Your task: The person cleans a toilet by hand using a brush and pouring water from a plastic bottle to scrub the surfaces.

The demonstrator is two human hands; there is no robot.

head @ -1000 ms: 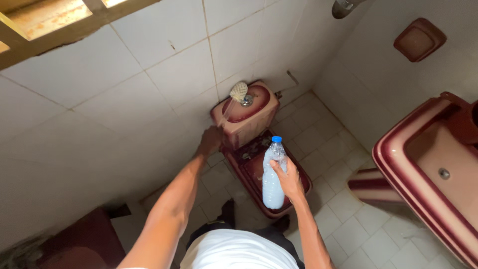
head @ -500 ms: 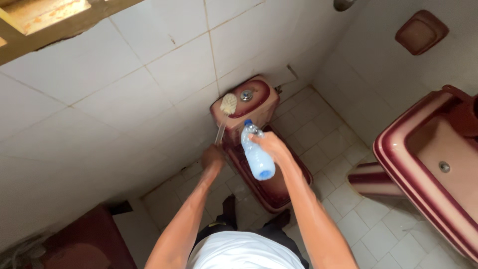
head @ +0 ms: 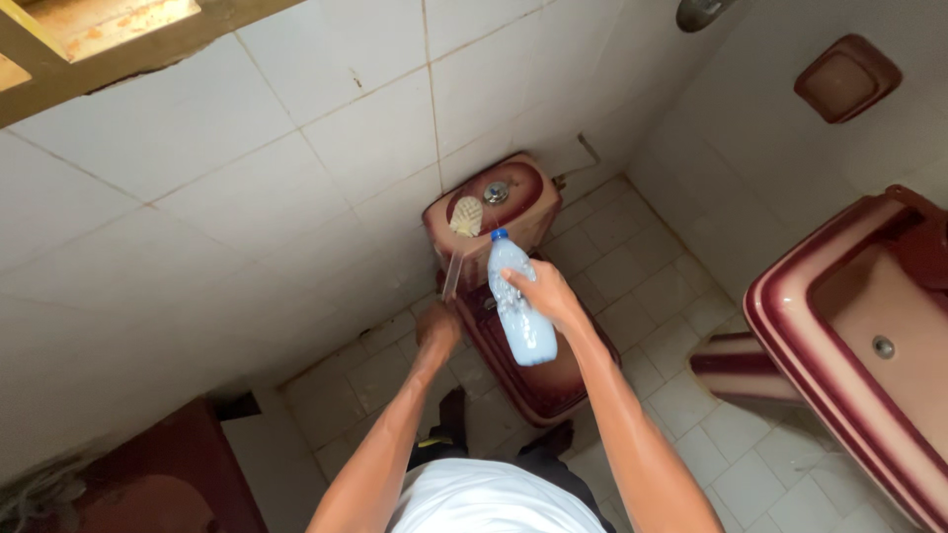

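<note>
My right hand [head: 549, 293] grips a clear plastic bottle [head: 518, 308] with a blue cap, holding whitish liquid, above the maroon toilet seat [head: 533, 380]. The bottle stands nearly upright, cap toward the cistern. My left hand [head: 437, 328] holds the handle of a toilet brush [head: 466, 218], whose pale bristle head rests on the lid of the pink and maroon cistern [head: 494, 202].
White tiled walls close in behind and to the left. A pink and maroon washbasin [head: 859, 326] stands at the right, with a maroon wall holder [head: 847, 77] above it. A dark red object [head: 168, 474] sits low left. The floor is white tile.
The bottle was turned cap-down half a second ago and now points cap-up again. The brush head has shifted a little along the cistern lid, and my left hand has drawn back.
</note>
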